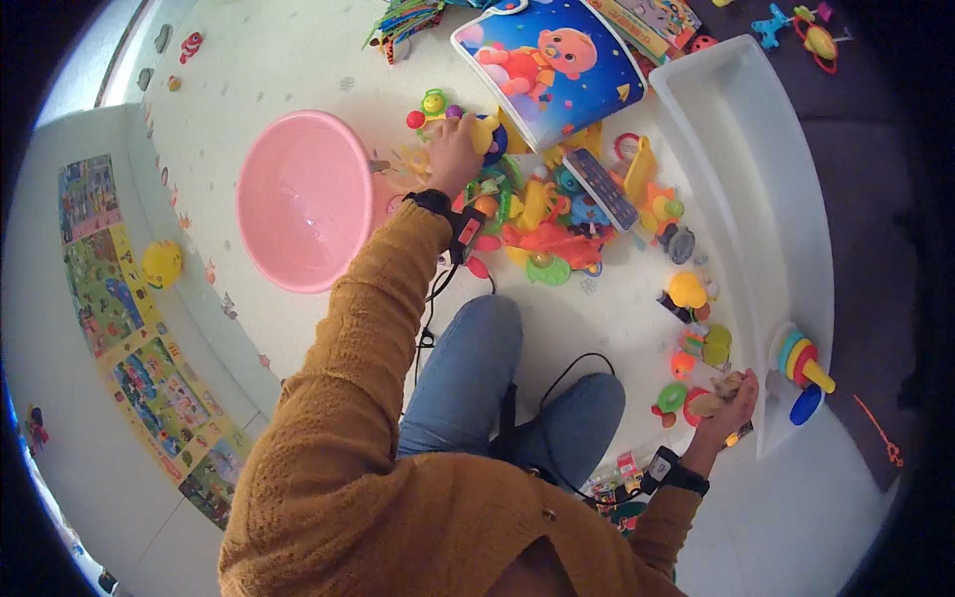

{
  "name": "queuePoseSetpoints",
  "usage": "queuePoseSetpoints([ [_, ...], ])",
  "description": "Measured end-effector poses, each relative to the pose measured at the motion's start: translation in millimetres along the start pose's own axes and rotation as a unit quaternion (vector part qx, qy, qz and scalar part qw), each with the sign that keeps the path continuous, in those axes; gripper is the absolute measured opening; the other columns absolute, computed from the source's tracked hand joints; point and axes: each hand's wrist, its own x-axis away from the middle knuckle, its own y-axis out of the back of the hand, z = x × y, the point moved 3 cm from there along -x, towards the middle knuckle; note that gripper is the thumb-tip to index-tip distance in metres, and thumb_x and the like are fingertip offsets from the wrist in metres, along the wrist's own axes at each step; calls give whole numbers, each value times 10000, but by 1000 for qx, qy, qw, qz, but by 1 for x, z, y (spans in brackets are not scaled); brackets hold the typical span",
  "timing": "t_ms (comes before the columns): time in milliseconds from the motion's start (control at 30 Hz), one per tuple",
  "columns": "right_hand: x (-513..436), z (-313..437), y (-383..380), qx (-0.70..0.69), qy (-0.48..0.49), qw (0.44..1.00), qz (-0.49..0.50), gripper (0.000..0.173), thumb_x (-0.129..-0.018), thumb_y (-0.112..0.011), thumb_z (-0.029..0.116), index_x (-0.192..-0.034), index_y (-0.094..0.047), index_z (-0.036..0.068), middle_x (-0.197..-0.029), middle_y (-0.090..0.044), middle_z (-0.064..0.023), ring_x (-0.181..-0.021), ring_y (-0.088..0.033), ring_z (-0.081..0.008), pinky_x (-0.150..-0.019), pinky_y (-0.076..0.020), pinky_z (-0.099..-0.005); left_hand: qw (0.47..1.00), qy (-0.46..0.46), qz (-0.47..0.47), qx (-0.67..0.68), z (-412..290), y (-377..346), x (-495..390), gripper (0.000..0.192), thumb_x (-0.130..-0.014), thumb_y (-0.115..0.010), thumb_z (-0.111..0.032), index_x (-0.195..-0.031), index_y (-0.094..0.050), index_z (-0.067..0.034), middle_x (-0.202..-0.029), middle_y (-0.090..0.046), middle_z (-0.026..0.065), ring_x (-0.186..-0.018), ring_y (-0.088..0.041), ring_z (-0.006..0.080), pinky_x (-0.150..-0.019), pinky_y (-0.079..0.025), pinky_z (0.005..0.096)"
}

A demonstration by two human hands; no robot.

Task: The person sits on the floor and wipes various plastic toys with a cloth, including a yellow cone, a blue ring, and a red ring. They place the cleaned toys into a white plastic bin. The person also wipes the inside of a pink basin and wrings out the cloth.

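Observation:
My left hand (452,154) reaches over the far left side of a heap of plastic toys (548,216). Its fingers lie between a green smiley-face toy (433,102) and a yellow-and-blue toy (489,138); whether they grip either one is hidden. Low on the right, my right hand (739,407) is closed around a small beige object (715,399), too unclear to name. Just left of that hand are a green ring (672,397) and a red toy (695,407). A remote control (603,189) rests on the heap.
A pink basin (306,201) stands left of the heap. A long white plastic bin (776,186) runs along the right, with a stacking-ring toy (804,362) at its near end. A blue cartoon-print pouch (552,71) lies beyond the heap. A black cable (548,395) crosses near my knees.

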Motion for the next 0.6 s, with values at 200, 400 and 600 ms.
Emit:
queuePoseSetpoints([
  [200,12,9,-27,-19,-16,1000,16,240,-880,-488,229,-989,-536,21,-896,-531,-47,-811,-526,-130,-695,-461,-260,987,-15,-154,34,10,4,-11,587,-638,-696,-317,-1130,-488,-74,-1065,-503,187,-979,-480,361,-835,-395,433],
  [400,21,11,-42,-16,-24,999,28,213,-883,-475,206,-967,-536,21,-867,-530,-35,-778,-523,-119,-665,-457,-247,946,205,-204,143,64,27,-36,703,-631,-684,-439,-1154,-451,-33,-1048,-486,250,-978,-482,377,-850,-386,441],
  [600,38,1,-57,4,-40,998,42,181,-878,-471,180,-937,-534,21,-851,-527,-36,-766,-520,-125,-675,-447,-251,913,344,-120,182,144,21,-72,770,-640,-646,-527,-1193,-398,-52,-1111,-431,259,-1024,-449,414,-852,-386,472],
])
